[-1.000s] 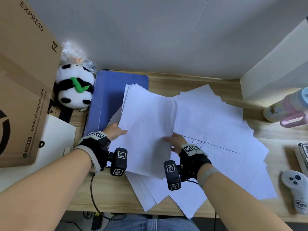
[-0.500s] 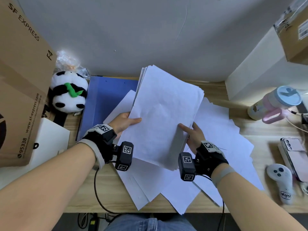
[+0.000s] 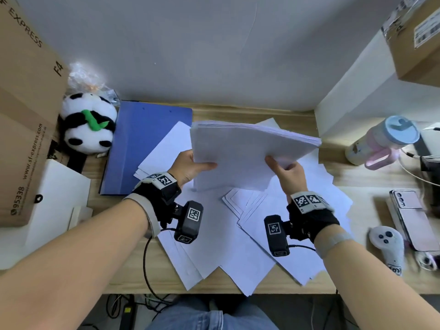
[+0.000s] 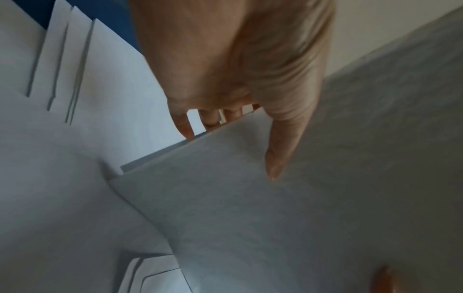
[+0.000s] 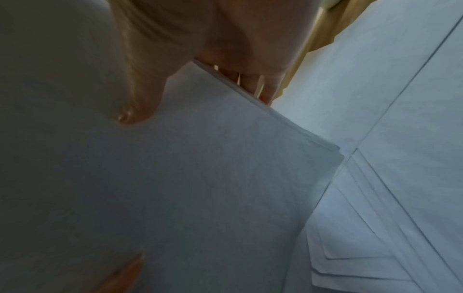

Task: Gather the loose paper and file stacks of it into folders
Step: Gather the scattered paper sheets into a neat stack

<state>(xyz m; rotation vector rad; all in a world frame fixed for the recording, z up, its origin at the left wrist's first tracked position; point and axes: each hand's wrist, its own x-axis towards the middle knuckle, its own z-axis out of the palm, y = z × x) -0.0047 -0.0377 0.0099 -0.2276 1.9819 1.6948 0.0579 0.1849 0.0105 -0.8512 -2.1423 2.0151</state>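
A stack of white paper (image 3: 240, 153) is held above the desk, tilted with its far edge raised. My left hand (image 3: 190, 166) pinches its left edge, thumb on top and fingers beneath; the left wrist view shows that thumb (image 4: 278, 150) on the stack (image 4: 300, 198). My right hand (image 3: 285, 170) pinches the stack's right edge (image 5: 225, 178) the same way. Loose white sheets (image 3: 238, 246) lie fanned over the wooden desk under both hands. A shut blue folder (image 3: 142, 148) lies flat at the back left, partly under some sheets.
A panda plush (image 3: 89, 126) and a large cardboard box (image 3: 26, 110) stand at the left. On the right are a pink and blue bottle (image 3: 383, 141), a phone (image 3: 414, 217) and a white controller (image 3: 388, 246). The wall is close behind the desk.
The stack was lifted off the desk and stood nearly upright half a second ago. It has now tipped down flatter, with both hands holding its side edges.
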